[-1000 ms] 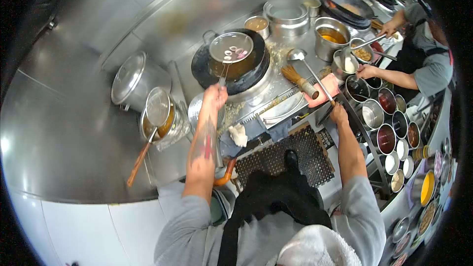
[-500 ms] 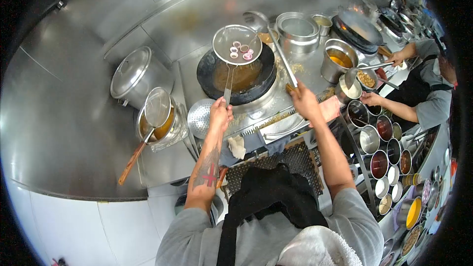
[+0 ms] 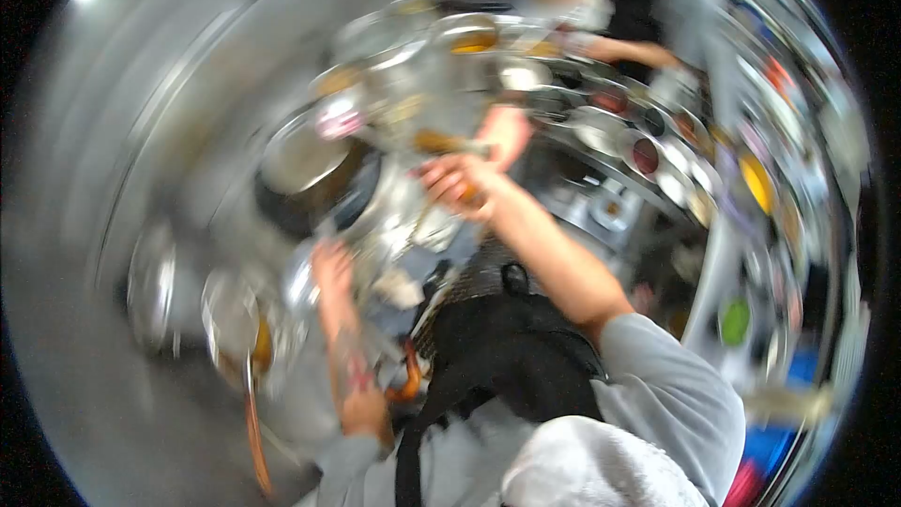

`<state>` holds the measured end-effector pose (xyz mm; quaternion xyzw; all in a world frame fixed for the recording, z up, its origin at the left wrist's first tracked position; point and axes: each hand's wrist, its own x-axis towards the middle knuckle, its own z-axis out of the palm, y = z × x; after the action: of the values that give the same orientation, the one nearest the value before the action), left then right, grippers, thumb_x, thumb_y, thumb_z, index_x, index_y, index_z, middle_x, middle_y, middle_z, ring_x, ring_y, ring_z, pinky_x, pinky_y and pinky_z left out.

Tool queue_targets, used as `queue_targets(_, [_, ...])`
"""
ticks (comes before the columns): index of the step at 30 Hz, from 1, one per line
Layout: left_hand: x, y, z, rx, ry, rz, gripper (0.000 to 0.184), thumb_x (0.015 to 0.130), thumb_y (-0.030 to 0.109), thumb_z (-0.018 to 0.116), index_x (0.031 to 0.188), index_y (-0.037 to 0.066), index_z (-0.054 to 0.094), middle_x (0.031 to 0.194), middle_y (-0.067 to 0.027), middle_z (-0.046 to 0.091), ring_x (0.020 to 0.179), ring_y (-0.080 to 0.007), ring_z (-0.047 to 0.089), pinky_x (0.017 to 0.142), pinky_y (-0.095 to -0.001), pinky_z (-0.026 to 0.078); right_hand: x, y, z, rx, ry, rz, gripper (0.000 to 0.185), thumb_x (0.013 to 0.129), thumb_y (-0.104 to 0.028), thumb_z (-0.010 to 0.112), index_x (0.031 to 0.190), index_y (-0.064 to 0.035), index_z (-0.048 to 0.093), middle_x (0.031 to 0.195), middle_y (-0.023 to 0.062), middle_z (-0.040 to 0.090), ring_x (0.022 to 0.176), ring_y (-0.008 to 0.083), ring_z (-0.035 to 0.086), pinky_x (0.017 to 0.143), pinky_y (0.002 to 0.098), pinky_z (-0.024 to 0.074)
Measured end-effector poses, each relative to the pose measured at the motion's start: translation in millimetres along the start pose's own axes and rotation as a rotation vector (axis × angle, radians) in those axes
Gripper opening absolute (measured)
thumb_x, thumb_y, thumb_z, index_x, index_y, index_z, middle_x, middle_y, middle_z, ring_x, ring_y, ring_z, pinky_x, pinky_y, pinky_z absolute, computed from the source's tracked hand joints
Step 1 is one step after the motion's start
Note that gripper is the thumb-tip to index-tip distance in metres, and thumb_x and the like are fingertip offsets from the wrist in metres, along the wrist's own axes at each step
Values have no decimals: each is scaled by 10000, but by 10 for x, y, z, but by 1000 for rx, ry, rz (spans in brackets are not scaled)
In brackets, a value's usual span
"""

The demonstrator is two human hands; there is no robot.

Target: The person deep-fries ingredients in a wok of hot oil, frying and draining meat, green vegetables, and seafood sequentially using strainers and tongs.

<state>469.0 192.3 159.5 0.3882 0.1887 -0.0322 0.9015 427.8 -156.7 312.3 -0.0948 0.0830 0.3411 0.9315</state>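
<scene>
The view is smeared by motion. My left hand (image 3: 333, 268) is closed round the handle of a wire strainer (image 3: 305, 158), whose mesh bowl is over the black wok (image 3: 355, 199). My right hand (image 3: 457, 183) grips the handle of a ladle (image 3: 380, 139). At the ladle's bowl end, beside the strainer's far rim, is a small pink and white heap of sliced rings (image 3: 340, 120). Blur hides whether the ladle and strainer touch. Close to my right hand lies a brown stick-like piece (image 3: 441, 143) that I cannot make out.
A lidded pot (image 3: 155, 286) and a container with a wooden-handled strainer (image 3: 230, 319) stand at the left. Behind the wok are metal pots, one with orange liquid (image 3: 472, 40). Several seasoning containers (image 3: 648, 152) line the right. A co-worker's arm (image 3: 629, 52) reaches over the far counter.
The head view has swung right, shifting the scene leftward. The pink rings, earlier in the strainer, now appear at the ladle's bowl. The ladle has come nearer the strainer.
</scene>
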Motion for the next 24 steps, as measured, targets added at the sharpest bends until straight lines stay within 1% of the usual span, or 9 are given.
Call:
queue_targets(1, [242,1,-364,-173,-316,-107,245,888,112,517,1122,60,470,976,-168,566,555,-147,482,406,-242,401,-358,73,-23,25,-33,15,217,912,-92,428,1097,12,470,713,-21,442,475,21,390,334,152,347])
queue_targets(6, [-459,222,46,302,-3,197,192,981,183,348,992,17,443,766,-68,475,427,-75,301,338,-226,243,-2402,916,-320,-61,-51,-367,378,983,-193,399,1316,-15,385,677,-16,380,434,12,347,297,150,319])
queue_targets(9, [-458,129,269,294,-64,229,266,981,198,362,1112,-12,457,764,-67,478,443,-92,306,365,-232,246,-3364,1473,-463,-62,40,-674,328,982,-177,406,1258,-1,439,613,-39,342,415,0,302,293,139,268])
queue_targets(11, [-473,123,446,19,-144,-80,289,978,190,353,1141,-24,459,741,-59,470,433,-101,286,371,-243,251,-3862,1837,-537,-42,270,-908,332,971,-180,436,1243,10,438,628,-37,353,410,-7,308,281,140,265])
queue_targets(15, [-170,76,611,288,-42,69,285,982,196,349,1129,-11,477,684,-26,455,422,-107,251,373,-249,246,-4469,1988,-660,-123,807,-1336,259,956,-173,462,1154,-7,459,638,-36,378,419,11,333,302,164,293])
queue_targets(17, [-341,-22,810,269,-61,67,283,991,212,346,1100,-10,484,666,-18,445,422,-104,245,369,-250,245,-4712,1906,-836,-210,1348,-1338,193,952,-175,458,1085,-36,453,644,-30,401,421,34,354,326,212,347])
queue_targets(19, [-508,-117,872,263,-165,52,275,994,199,338,1082,-14,488,677,-22,453,421,-101,244,369,-247,255,-5062,1825,-1131,-619,2176,-955,234,909,-207,484,1024,-7,444,659,70,522,447,174,522,374,319,438])
queue_targets(21, [-637,-193,985,261,-159,28,221,973,154,366,1056,-6,494,692,-22,467,412,-102,234,359,-250,246,-5533,1799,-1566,-836,2485,-665,289,885,-213,494,1045,26,461,651,149,576,481,255,582,409,382,470])
queue_targets(24, [-721,-212,1058,247,-165,-24,175,955,112,387,1032,5,501,706,-20,480,405,-103,220,351,-251,230,-5733,1844,-1016,-676,2335,-700,365,863,-189,483,1139,49,466,776,282,622,682,410,633,665,462,506])
